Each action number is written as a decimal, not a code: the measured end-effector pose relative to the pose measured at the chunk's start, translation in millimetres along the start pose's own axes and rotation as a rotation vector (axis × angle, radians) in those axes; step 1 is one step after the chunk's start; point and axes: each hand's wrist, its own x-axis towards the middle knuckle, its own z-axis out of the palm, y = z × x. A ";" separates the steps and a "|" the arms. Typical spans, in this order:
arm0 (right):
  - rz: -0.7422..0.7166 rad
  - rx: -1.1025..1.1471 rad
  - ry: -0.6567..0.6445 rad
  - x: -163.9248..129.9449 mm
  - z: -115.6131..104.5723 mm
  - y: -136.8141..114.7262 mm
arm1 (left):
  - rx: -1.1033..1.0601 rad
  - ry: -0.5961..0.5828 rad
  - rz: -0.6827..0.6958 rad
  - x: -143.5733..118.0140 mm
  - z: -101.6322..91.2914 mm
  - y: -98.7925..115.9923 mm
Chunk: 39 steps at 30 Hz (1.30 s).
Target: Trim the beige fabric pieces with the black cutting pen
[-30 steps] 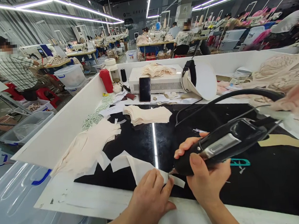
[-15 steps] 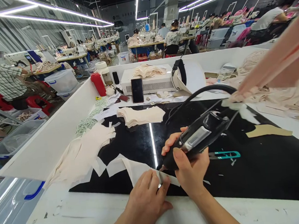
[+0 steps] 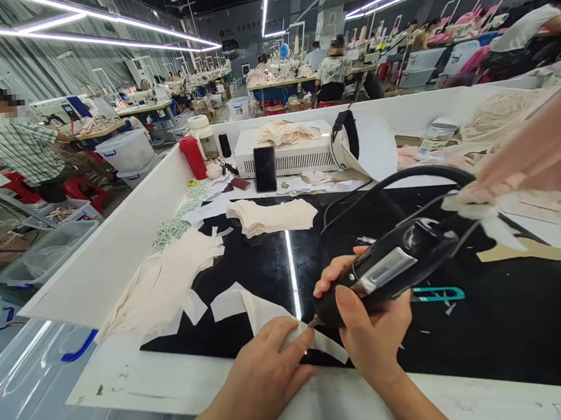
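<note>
My right hand [image 3: 372, 326] is wrapped round a black corded handheld power tool [image 3: 386, 263] with a silver panel on its side. The tool's narrow metal tip [image 3: 313, 322] points down and left, at the edge of a white fabric piece [image 3: 262, 312]. Pressed onto that fabric, my left hand [image 3: 268, 366] has its fingers together, fingertips right beside the tip. The cloth's folded end lies to the left, and a narrow end [image 3: 333, 348] sticks out below the tool. Turquoise-handled thread snips [image 3: 437, 293] lie to the right on the black board [image 3: 489, 329].
Stacked fabric pieces lie at left [image 3: 170, 283] and at the back [image 3: 271, 216]. Behind stand a phone [image 3: 265, 169], a white machine box [image 3: 296, 160], a sun visor [image 3: 370, 145] and a red cup [image 3: 193, 157]. Pink cloth [image 3: 537, 144] hangs at upper right near the cable.
The view has shifted slightly, moving the scene to the right. My left fingers lie flatter on the fabric, and its narrow end slants further down. The tool stays in my right hand.
</note>
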 end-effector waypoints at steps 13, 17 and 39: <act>-0.052 -0.017 -0.063 -7.6 -9.3 2.2 | 0.032 0.050 0.024 -3.1 4.0 1.2; -0.034 -0.007 -0.077 -6.7 -10.4 1.8 | 0.031 0.055 0.033 -4.7 3.9 0.7; -0.012 0.016 -0.105 0.5 3.1 12.2 | 0.003 0.073 0.011 -2.8 5.9 1.3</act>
